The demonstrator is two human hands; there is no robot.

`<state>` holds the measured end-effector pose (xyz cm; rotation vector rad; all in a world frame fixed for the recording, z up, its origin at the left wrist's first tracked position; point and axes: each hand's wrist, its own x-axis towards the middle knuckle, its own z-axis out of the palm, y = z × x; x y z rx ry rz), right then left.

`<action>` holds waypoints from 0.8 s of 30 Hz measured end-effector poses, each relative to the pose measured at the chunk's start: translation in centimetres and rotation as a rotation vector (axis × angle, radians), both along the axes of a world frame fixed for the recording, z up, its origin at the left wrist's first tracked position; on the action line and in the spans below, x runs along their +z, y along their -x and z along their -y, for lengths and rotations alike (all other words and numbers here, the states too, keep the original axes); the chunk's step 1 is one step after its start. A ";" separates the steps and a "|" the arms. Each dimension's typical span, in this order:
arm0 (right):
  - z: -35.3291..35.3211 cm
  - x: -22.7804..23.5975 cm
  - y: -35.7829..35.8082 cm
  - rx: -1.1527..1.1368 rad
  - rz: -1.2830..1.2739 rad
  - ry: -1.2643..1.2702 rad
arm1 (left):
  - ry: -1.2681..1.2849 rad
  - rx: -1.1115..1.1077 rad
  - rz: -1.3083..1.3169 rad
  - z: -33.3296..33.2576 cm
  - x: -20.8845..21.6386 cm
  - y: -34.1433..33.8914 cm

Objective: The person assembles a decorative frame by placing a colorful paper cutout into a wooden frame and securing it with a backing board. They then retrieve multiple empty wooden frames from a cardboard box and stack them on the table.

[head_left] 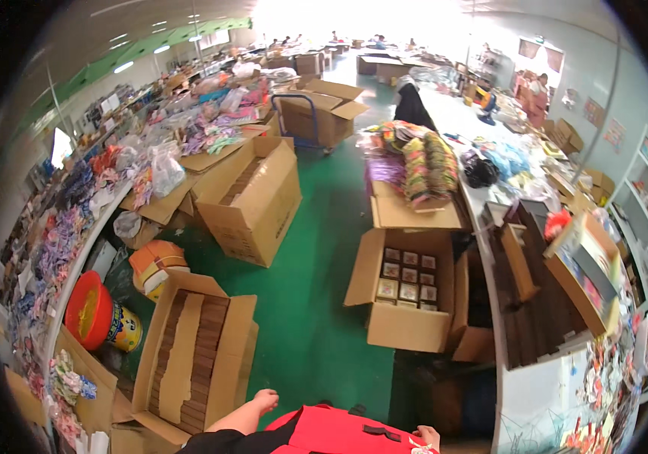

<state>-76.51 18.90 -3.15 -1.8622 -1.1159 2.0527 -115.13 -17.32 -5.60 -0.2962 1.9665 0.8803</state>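
My left hand [266,401] hangs over the green floor beside an open carton [244,356] packed with rows of flat brown pieces. Its fingers are loosely curled, with nothing visible in them. At the lower edge, my right hand [428,436] is held close to the front of my red apron [339,430]. Those fingers look bent, and a small white patterned patch [421,449] shows just below them. I cannot make out whether that patch is held or belongs to the apron. A strip of cardboard [181,359] lies over the brown pieces.
Ahead on the right, an open carton [407,327] holds small patterned boxes beside a white table [500,333]. A taller carton [252,219] stands ahead on the left. Near a red basin [82,306], fabric pieces [44,257] cover the left table. Farther off is a blue-handled trolley [313,121].
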 end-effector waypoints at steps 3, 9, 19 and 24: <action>-0.1 6.6 9.4 0.200 0.102 -0.098 | -0.071 0.023 -0.083 -2.1 2.4 6.8; -3.1 -4.4 9.9 0.336 0.387 -0.045 | -0.330 0.081 -0.087 -12.6 9.9 19.6; -16.4 -3.6 36.1 0.149 0.318 0.091 | -0.130 0.289 -0.152 -10.6 6.4 40.4; -24.2 -1.3 59.7 0.291 0.143 -0.017 | -0.055 0.692 -0.080 -2.0 3.3 46.4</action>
